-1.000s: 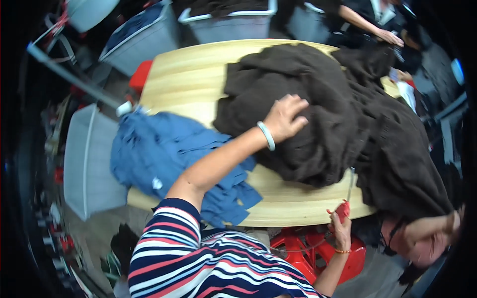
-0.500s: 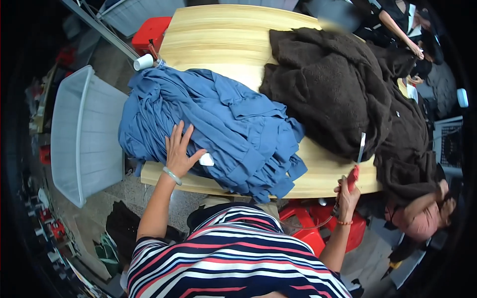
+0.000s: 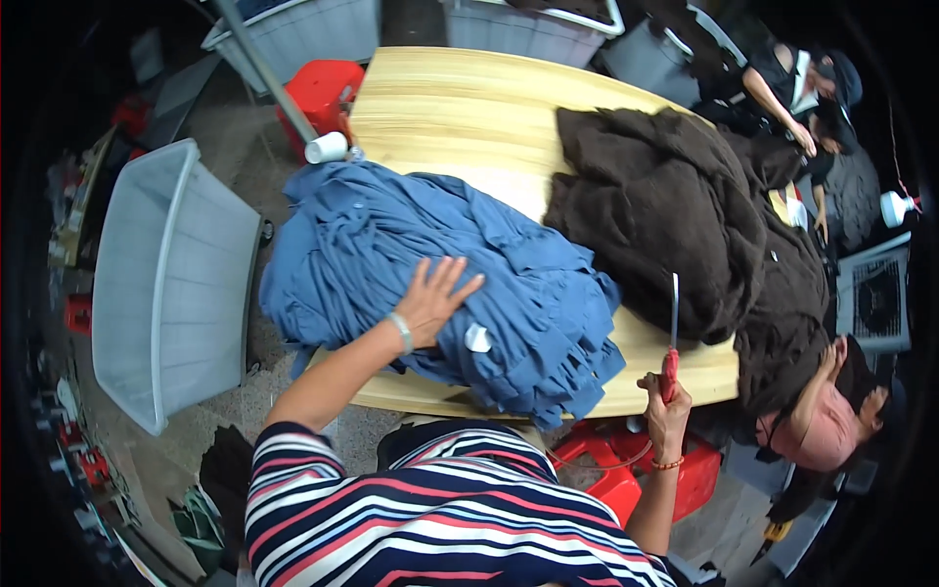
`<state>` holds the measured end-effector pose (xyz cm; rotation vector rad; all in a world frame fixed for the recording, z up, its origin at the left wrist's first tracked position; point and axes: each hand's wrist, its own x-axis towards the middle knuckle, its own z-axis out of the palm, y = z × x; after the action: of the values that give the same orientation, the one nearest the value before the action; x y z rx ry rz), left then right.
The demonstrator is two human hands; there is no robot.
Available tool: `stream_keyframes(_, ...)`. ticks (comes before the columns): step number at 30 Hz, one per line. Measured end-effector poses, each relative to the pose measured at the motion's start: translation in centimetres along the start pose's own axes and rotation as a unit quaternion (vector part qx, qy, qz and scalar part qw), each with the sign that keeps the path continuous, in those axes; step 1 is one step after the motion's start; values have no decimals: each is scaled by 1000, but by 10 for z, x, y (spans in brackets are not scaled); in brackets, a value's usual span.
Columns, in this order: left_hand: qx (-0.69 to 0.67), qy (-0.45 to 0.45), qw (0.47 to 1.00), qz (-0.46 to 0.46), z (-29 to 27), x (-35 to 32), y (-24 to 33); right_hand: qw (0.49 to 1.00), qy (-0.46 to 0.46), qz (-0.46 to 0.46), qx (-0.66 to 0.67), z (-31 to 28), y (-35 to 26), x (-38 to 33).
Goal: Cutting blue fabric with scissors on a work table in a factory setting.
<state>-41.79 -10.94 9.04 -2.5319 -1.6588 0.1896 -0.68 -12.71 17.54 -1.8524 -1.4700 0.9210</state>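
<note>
Head view: The left hand [image 3: 430, 298] lies flat, palm down, fingers spread, on top of the pile of blue cloth [image 3: 440, 284]. It presses on the pile without gripping it. The pile sits at the near left corner of the surface [image 3: 469, 117] and hangs over the near edge and the left edge. A small white tag [image 3: 477, 338] shows on the cloth just beside the hand.

The right hand [image 3: 667, 416] is closed around the red handle of a pair of scissors [image 3: 673, 338]. It is held at the near edge of the surface, with the blades pointing up. A pile of dark brown cloth [image 3: 675, 235] covers the right side of the surface and drapes over the right edge. A white cup [image 3: 326, 148] stands at the left edge. A grey plastic bin [image 3: 171, 284] stands on the floor to the left of the surface.
</note>
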Motion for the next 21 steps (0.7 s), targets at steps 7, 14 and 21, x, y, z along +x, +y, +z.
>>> stream_keyframes(7,-35,53,997,-38,13,20,38,978,-76,-165,-106,96,-71,49)
stream_keyframes(14,-140,96,983,-67,2,22,51,958,-113,-200,-171,177,-104,64)
stream_keyframes(21,-265,30,963,20,-31,11,25,958,-58,-124,-251,177,-94,72)
